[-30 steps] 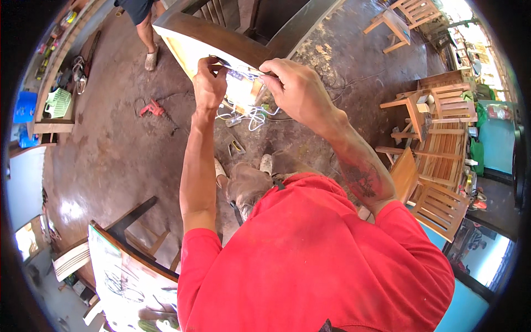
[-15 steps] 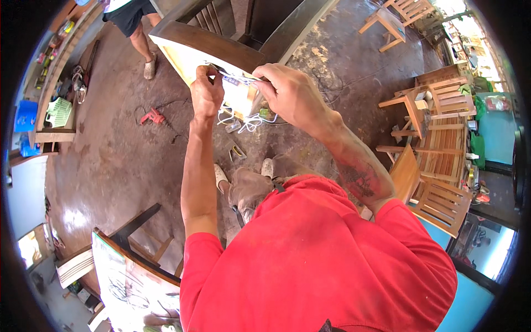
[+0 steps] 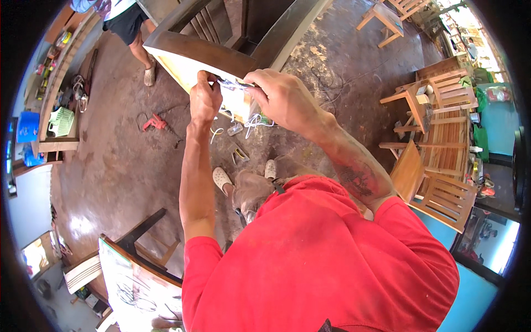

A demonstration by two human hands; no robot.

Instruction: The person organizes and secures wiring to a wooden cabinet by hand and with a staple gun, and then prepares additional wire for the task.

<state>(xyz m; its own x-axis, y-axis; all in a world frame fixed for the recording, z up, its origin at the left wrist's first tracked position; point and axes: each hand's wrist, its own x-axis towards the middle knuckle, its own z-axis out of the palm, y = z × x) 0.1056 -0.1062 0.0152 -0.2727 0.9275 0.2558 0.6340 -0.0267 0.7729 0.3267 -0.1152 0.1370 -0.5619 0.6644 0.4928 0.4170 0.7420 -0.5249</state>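
Note:
Both my hands are raised to the front of a dark wooden furniture piece (image 3: 204,45), at its bright, pale side panel (image 3: 172,65). My left hand (image 3: 204,98) is closed in a pinch near the panel. Opposite it, my right hand (image 3: 287,97) pinches too, fingertips pressed together. A thin dark strand (image 3: 237,84) runs between the two sets of fingertips; glare and fingers hide its ends, so its kind is unclear. White cables (image 3: 258,123) dangle in loops below the panel.
Pliers (image 3: 239,154) lie on the floor near my feet, and a red power drill (image 3: 157,122) with a cord further left. Another person's leg (image 3: 141,52) stands at the far left. Wooden chairs (image 3: 445,193) stack up on the right; a glossy panel (image 3: 138,285) stands lower left.
My hands stay at the panel, with the right shifted slightly left. A dark strand now shows between my fingertips where white wire showed before. The person at far left has shifted slightly.

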